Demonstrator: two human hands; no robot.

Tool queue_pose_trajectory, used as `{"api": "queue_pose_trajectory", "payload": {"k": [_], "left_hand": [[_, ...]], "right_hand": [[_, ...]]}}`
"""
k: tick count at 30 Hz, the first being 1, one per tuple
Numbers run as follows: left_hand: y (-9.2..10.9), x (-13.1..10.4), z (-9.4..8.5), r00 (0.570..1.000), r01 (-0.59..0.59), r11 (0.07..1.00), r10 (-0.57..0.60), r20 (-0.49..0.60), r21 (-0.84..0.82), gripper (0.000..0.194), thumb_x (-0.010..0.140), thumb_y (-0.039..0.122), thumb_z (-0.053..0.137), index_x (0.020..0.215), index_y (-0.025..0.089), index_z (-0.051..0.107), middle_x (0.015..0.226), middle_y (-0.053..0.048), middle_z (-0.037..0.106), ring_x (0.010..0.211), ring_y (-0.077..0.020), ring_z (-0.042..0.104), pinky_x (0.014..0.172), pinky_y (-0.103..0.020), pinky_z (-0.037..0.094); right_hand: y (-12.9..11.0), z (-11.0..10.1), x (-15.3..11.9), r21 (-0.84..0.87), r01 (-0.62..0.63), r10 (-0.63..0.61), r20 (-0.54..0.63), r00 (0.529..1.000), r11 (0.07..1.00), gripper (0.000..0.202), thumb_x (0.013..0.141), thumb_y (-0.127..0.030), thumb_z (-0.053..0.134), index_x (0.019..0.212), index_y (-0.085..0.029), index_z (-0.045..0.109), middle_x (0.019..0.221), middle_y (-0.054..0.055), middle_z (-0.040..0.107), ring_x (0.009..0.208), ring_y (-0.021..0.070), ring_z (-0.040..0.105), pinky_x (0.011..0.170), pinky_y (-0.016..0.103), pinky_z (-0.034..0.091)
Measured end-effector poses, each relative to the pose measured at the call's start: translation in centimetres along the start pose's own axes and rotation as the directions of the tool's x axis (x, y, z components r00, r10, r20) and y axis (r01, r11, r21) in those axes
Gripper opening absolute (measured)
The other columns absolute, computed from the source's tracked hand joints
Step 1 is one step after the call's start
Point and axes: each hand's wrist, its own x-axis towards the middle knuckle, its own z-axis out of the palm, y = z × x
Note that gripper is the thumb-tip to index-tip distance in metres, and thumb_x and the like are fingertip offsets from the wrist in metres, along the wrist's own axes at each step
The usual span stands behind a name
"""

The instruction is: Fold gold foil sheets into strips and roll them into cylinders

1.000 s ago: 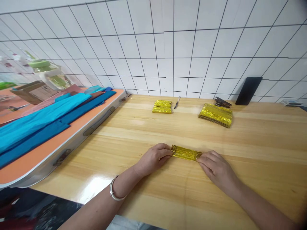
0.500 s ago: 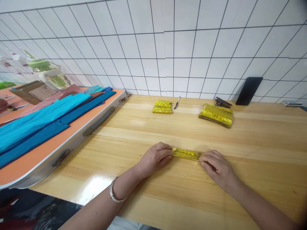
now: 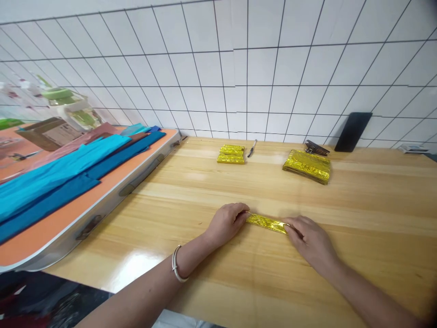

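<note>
A narrow folded strip of shiny gold paper [image 3: 266, 222] lies low over the wooden table between my two hands. Its left end is pinched by my left hand [image 3: 229, 223], which has a silver bangle at the wrist. Fingers and thumb of my right hand [image 3: 309, 237] grip the right end. Beyond them, a small pile of folded gold pieces [image 3: 231, 155] rests on the table, with a pen [image 3: 252, 148] beside it. Farther right sits a thicker stack of gold sheets [image 3: 306, 166], a dark hair clip [image 3: 317, 148] touching its back edge.
A black phone [image 3: 353, 132] leans on the tiled wall [image 3: 266, 68]. At the left, an orange-topped board [image 3: 112, 190] bears blue cloth [image 3: 61, 173], a cardboard box [image 3: 49, 133] and a green-lidded jug [image 3: 73, 107]. The wooden table [image 3: 358, 205] runs to the wall.
The gold strip looks narrower and flatter, its open folded face now turned out of sight. My left hand has shifted slightly right, its fingers now pinching the strip's end.
</note>
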Motion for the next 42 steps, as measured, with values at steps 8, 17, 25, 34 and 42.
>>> {"api": "queue_pose_trajectory", "payload": {"k": [8,17,25,34,42], "left_hand": [[0.3,0.9,0.5,0.998,0.058,0.987,-0.058,-0.001,0.15,0.012,0.086,0.03,0.052,0.09,0.022,0.06,0.082,0.0,0.062,0.071,-0.0136,0.059,0.064,-0.022,0.042],[-0.1,1.1,0.2,0.995,-0.1,0.995,0.1,0.021,-0.008,0.013,0.085,0.02,0.052,0.091,0.022,0.064,0.096,-0.003,0.062,0.088,-0.0156,0.057,0.077,-0.026,0.044],[0.7,0.5,-0.5,0.985,-0.145,0.989,0.142,0.101,0.021,0.003,0.078,0.017,0.058,0.079,0.018,0.055,0.076,-0.002,0.058,0.075,-0.0168,0.053,0.07,-0.028,0.04],[1.6,-0.4,-1.1,0.968,-0.153,0.988,0.142,0.206,0.038,0.006,0.073,0.015,0.058,0.077,0.018,0.054,0.082,-0.004,0.055,0.082,-0.0189,0.049,0.075,-0.03,0.039],[1.9,-1.1,-1.7,0.941,-0.242,0.967,0.255,0.221,-0.084,0.014,0.076,0.006,0.043,0.082,0.018,0.045,0.075,-0.001,0.052,0.067,-0.0131,0.048,0.062,-0.023,0.039]], "right_hand": [[0.3,0.2,0.0,-0.108,0.023,-0.02,0.032,0.999,0.994,0.023,0.088,-0.025,0.044,0.1,-0.022,0.063,0.085,0.005,0.062,0.081,0.0192,0.057,0.071,0.03,0.045],[0.3,0.1,-0.1,-0.092,0.081,-0.081,0.011,0.997,0.992,0.021,0.088,-0.024,0.045,0.1,-0.022,0.061,0.083,0.005,0.06,0.08,0.0194,0.056,0.071,0.031,0.045],[0.2,-0.2,-0.1,-0.003,0.108,-0.108,0.009,0.994,0.994,0.016,0.088,-0.022,0.045,0.091,-0.021,0.061,0.082,0.005,0.058,0.078,0.0182,0.056,0.07,0.031,0.046],[-0.2,-0.4,0.0,0.086,0.138,-0.138,-0.008,0.99,0.987,0.016,0.089,-0.019,0.046,0.091,-0.023,0.061,0.082,0.004,0.058,0.077,0.0168,0.056,0.069,0.03,0.047],[0.4,0.2,-0.2,0.274,0.019,-0.011,-0.03,0.999,0.961,0.011,0.085,-0.024,0.051,0.093,-0.023,0.058,0.089,0.004,0.06,0.072,0.0148,0.058,0.061,0.025,0.049]]}}
